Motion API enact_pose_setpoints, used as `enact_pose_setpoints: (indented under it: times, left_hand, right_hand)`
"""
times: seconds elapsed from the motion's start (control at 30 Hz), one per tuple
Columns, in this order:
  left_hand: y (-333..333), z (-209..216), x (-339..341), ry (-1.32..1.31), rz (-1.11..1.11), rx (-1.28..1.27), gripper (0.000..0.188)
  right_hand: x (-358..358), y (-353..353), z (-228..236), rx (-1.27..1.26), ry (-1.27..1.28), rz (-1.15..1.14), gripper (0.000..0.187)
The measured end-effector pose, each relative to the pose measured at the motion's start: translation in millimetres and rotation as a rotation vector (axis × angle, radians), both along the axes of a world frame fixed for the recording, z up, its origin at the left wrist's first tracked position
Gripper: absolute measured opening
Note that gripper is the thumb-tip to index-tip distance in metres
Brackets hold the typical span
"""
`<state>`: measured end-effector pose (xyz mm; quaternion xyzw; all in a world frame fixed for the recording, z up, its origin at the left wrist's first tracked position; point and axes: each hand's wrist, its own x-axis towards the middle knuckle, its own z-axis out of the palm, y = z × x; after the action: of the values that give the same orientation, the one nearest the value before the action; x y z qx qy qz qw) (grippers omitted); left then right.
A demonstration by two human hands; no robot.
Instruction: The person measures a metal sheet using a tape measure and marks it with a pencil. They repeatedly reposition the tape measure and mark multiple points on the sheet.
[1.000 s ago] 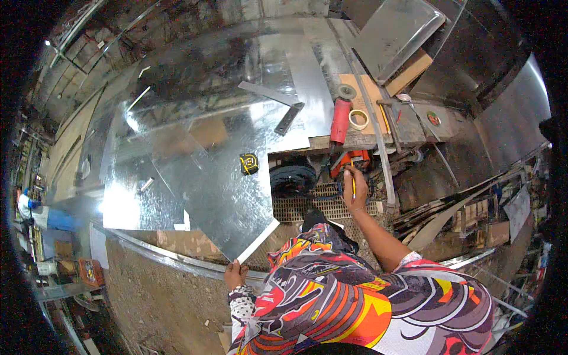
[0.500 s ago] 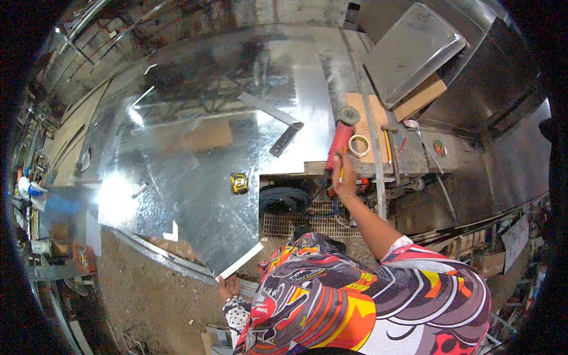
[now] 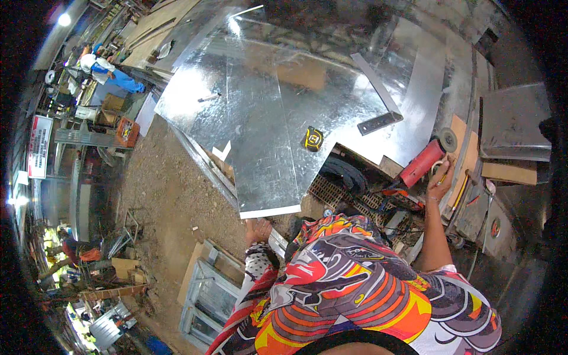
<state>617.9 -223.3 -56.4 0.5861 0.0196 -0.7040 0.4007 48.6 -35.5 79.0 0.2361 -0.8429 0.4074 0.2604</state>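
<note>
Right grip [image 3: 439, 181] has moved from the red cylindrical angle grinder's [image 3: 420, 164] rear to the cream tape roll [image 3: 436, 165] at its twelve o'clock, putting that within reach; I see it closed around a slim yellow pencil [image 3: 442, 178]. My left grip [image 3: 258, 230] meets the shiny metal sheet's [image 3: 260, 136] six-o'clock edge, pinch unclear.
</note>
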Motion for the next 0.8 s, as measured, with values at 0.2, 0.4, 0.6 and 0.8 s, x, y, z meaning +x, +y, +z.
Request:
enact_pose_setpoints:
  times: [0.2,0.4,0.6,0.8]
  left_hand:
    - [61,-117,108,-1.169,-1.347,-0.382,0.03]
    - [73,-122,86,-0.858,-1.046,-0.128,0.031]
    - [54,-120,119,-0.811,-0.985,-0.168,0.032]
    - [59,-130,153,-0.586,-0.731,-0.144,0.033]
  right_hand:
    - [27,-17,107,-0.002,-0.11,0.151,0.039]
    - [67,-107,176,-0.424,0.09,0.409,0.033]
    - [117,-149,109,-0.084,-0.365,0.455,0.031]
    - [200,-226,-22,0.177,-0.435,0.663,0.055]
